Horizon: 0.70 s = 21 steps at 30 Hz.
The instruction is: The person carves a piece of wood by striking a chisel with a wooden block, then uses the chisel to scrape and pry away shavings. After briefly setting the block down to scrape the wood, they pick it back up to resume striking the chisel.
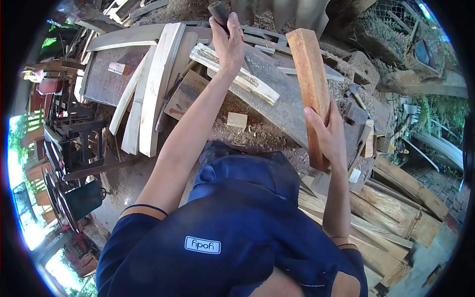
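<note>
My left hand (228,47) is closed around a dark, round-ended tool handle (218,12) near the top of the view; the rest of the tool is hard to make out. Just below that hand, a pale notched wood piece (235,74) lies slanted across a grey board (277,86). My right hand (327,131) grips the lower part of a thick reddish-brown wood block (309,74), which stands out lengthwise over the board's right part. A small square wood block (237,120) lies among shavings between my arms.
Long pale planks (161,89) lie at the left of the bench. A hammer (357,95) rests at the right. More boards (396,213) are piled at the lower right, and a dark metal frame (74,143) stands at the left.
</note>
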### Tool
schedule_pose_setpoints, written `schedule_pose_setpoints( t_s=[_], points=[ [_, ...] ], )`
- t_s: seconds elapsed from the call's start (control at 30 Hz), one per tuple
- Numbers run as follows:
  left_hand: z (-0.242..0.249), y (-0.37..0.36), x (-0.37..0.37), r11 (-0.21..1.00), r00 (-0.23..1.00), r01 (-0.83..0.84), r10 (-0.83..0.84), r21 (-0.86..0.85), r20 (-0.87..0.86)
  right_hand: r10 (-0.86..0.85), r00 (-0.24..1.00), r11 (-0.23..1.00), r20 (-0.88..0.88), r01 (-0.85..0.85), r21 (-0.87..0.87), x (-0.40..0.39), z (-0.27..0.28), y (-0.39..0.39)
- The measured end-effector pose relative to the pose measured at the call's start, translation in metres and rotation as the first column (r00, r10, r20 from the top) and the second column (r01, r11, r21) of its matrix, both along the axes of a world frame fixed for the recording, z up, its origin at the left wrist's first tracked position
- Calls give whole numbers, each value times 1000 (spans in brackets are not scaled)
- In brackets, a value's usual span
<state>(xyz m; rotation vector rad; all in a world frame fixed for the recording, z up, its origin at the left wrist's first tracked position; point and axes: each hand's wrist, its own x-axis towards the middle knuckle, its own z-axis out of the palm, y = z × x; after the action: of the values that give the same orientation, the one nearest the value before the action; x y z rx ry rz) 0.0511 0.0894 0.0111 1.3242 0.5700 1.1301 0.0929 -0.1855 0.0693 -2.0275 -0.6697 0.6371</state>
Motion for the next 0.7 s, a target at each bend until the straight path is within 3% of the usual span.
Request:
schedule_pose_setpoints(
  t_s=[0.23,0.37,0.5,0.63,0.7],
  points=[
    [-5,-2,-1,995,993,73,-66,74,-98,-16,998,1000,54,16,1,2,-12,-4],
    [-11,-4,0,994,995,54,-45,94,-87,-10,998,998,64,14,-55,2,-12,-5],
    [-10,-7,0,976,982,48,-6,214,-191,-2,998,999,59,4,-33,3,-7,2],
    [1,-23,-4,955,932,135,-33,263,-360,10,998,952,65,-29,306,12,40,30],
    [2,-29,-4,951,931,182,-84,251,-355,0,993,914,116,-47,403,17,77,43]
  ],
)
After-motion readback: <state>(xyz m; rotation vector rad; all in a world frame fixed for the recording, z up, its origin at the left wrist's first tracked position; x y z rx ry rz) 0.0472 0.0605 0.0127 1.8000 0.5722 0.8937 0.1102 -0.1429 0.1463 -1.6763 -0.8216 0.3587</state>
